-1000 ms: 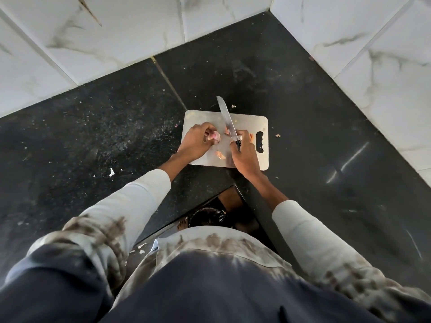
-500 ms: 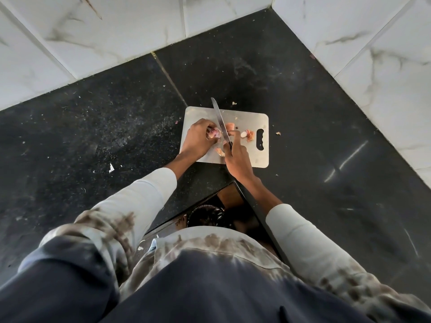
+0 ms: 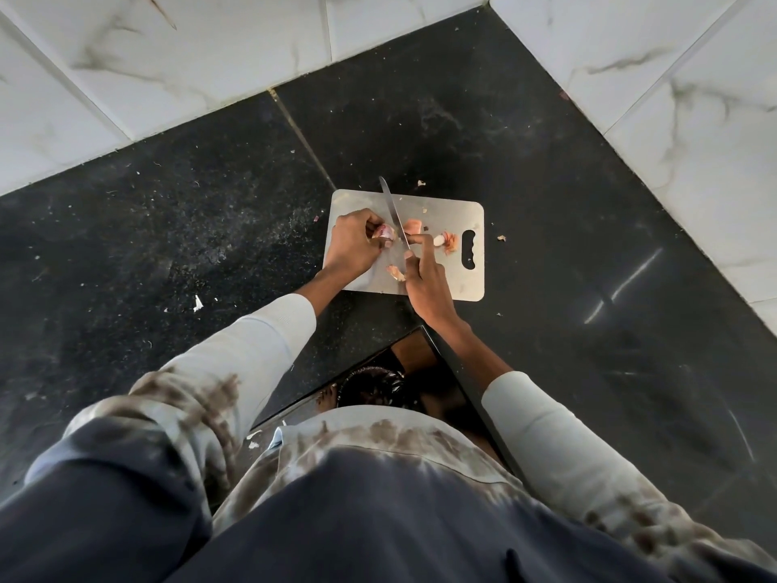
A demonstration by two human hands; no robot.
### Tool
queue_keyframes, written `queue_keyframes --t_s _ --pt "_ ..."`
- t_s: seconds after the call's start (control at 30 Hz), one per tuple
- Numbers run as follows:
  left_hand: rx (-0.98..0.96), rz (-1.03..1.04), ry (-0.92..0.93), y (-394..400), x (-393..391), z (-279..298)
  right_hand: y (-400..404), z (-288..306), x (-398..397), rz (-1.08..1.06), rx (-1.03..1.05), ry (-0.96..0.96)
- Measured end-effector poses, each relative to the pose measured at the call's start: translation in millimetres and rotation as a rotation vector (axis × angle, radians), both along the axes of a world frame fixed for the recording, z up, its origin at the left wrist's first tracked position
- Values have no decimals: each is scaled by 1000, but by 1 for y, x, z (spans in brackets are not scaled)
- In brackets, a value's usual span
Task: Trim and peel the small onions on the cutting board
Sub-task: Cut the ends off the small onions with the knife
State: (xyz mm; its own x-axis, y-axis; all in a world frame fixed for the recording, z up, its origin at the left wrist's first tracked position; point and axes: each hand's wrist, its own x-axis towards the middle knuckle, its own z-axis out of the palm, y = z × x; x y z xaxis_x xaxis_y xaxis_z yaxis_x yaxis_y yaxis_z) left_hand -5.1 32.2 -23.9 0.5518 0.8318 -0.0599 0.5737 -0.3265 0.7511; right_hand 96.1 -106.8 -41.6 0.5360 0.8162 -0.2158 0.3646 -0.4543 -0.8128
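A pale cutting board [image 3: 460,284] lies on the black counter. My left hand [image 3: 352,245] pinches a small pink onion [image 3: 386,233] on the board's left part. My right hand [image 3: 424,279] grips a knife [image 3: 393,210] by its hidden handle, forefinger stretched along the blade. The blade rests against the onion's right side and its tip points away from me. Another onion piece [image 3: 413,225] lies just right of the blade. A trimmed bit with skin [image 3: 446,240] sits near the board's handle hole. One peel scrap [image 3: 395,272] lies by my right hand.
The black stone counter [image 3: 189,229] meets white marbled tile walls [image 3: 693,98] at a corner behind the board. Small peel scraps [image 3: 197,303] dot the counter left of the board and one [image 3: 501,238] lies right of it. The counter's front edge runs below my wrists.
The knife swung left, from beside the right-hand pieces to against the onion in my left hand. My right hand moved left with it, uncovering the trimmed bit near the handle hole.
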Motion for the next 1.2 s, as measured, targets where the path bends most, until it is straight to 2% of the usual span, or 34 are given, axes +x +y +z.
queue_keyframes --t_s 0.53,0.97,1.2 --pt "-37 17 39 2 0 0 -1 11 -9 4 8 -58" --pt "-14 25 32 0 2 0 -1 17 -16 33 46 -197" --pt "17 1 13 2 2 -4 2 30 -24 26 -8 -260"
